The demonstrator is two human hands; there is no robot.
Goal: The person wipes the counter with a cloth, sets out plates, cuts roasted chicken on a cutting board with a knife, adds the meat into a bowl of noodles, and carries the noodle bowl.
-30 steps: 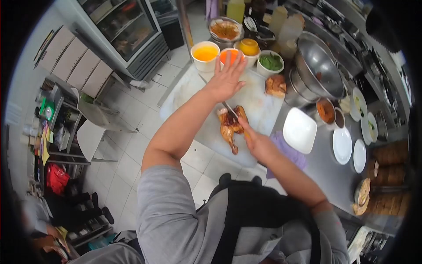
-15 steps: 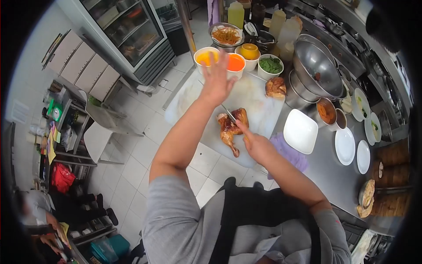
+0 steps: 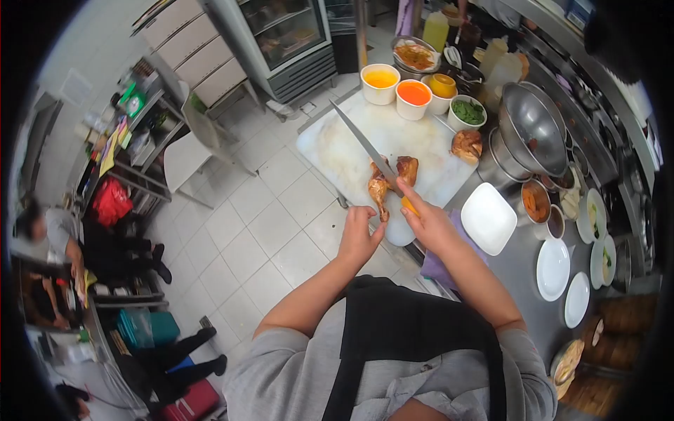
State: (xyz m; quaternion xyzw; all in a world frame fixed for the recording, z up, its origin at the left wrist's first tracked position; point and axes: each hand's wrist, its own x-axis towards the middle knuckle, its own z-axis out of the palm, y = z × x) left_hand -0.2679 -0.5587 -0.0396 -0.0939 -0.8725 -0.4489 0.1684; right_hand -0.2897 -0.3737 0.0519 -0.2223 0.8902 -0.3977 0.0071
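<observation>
Lying by left fingers (image 3: 361,215): chicken leg (image 3: 378,188)

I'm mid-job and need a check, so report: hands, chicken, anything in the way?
Right hand grips knife. Left hand at drumstick, grip unclear. Chicken on cutting board, looks cut apart, knife between pieces. Tubs at far edge, clear of knife.

A commercial-style kitchen, busy and tightly packed. A steel counter (image 3: 516,284) carries a white cutting board (image 3: 333,147) with browned poultry (image 3: 407,168) under a long knife (image 3: 357,133). Around it stand white tubs (image 3: 380,93) of colourful sauces, a squeeze bottle (image 3: 435,31) of yellow-green liquid, a large steel bowl (image 3: 531,126) and several white plates (image 3: 553,270). A glass-door refrigerator (image 3: 288,38) faces a tiled floor (image 3: 246,224). The person wears a black apron (image 3: 414,323); other people are at the left.
</observation>
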